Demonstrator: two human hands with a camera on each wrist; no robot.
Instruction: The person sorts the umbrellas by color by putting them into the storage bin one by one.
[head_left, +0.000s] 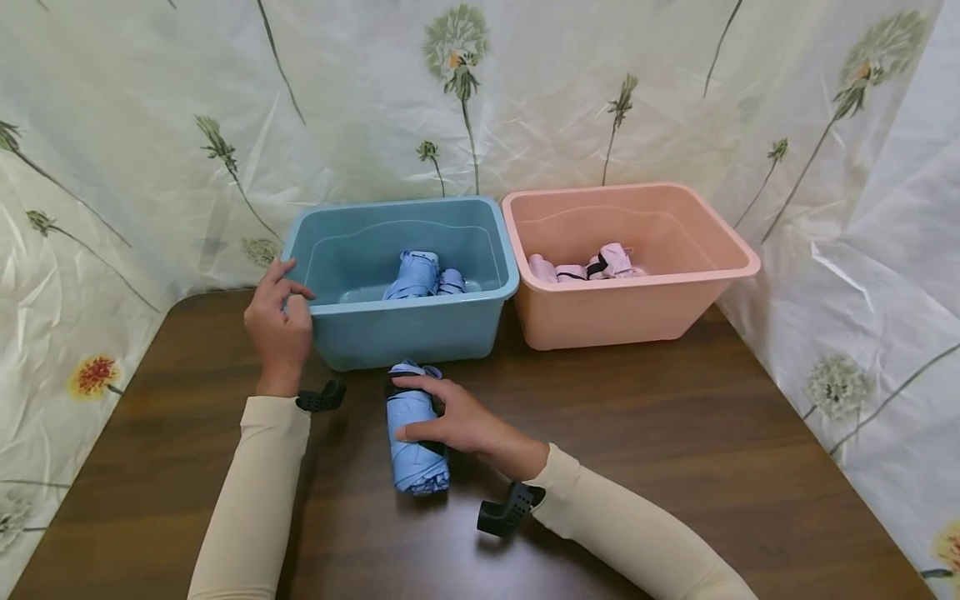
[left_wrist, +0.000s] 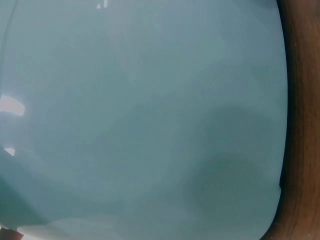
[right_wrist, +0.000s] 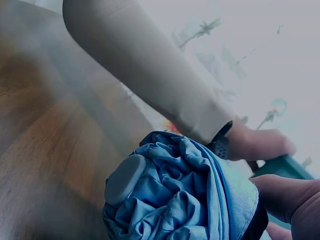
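A folded blue umbrella (head_left: 415,467) with a dark strap is in my right hand (head_left: 457,417), which grips it from the right over the table, just in front of the blue bin (head_left: 405,333). In the right wrist view the end of the umbrella (right_wrist: 180,195) shows gathered fabric and a grey tip. My left hand (head_left: 281,329) holds the left front corner of the blue bin by its rim. The bin's smooth wall (left_wrist: 150,110) fills most of the left wrist view. Inside the bin lie a rolled blue bundle (head_left: 415,273) and a smaller one (head_left: 452,282).
A pink bin (head_left: 600,317) stands against the blue bin's right side, with several pink rolled items (head_left: 615,261) in it. Both bins are at the back of the dark wooden table (head_left: 637,417). Behind them hangs a flowered curtain (head_left: 360,100).
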